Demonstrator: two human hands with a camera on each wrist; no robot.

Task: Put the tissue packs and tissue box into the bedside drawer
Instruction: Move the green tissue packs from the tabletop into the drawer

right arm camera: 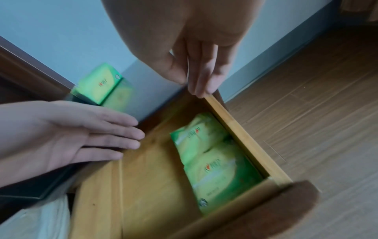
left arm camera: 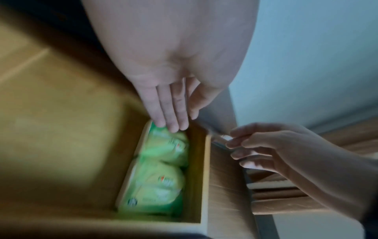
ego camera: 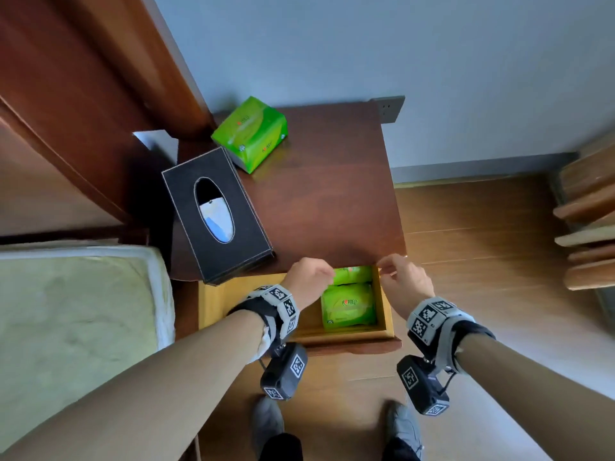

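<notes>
A person stands over an open bedside drawer (ego camera: 386,314), where two green tissue packs (ego camera: 348,306) lie end to end along its right wall. The left hand (ego camera: 311,277) reaches in with fingers straight and pressed together, tips at the rear pack; whether they touch it is lost to blur. The right hand (ego camera: 404,281) hovers at the drawer's back right corner, fingers relaxed and spread, holding nothing. A third green pack (ego camera: 250,134) and the black tissue box (ego camera: 216,214) wait on the nightstand (ego camera: 332,201).

The risks ahead look modest. The box already overhangs the nightstand's front edge above the drawer, so a passing forearm could knock it down. It may also stand too tall for the drawer to close. A rear pack riding up could catch under the nightstand top.
</notes>
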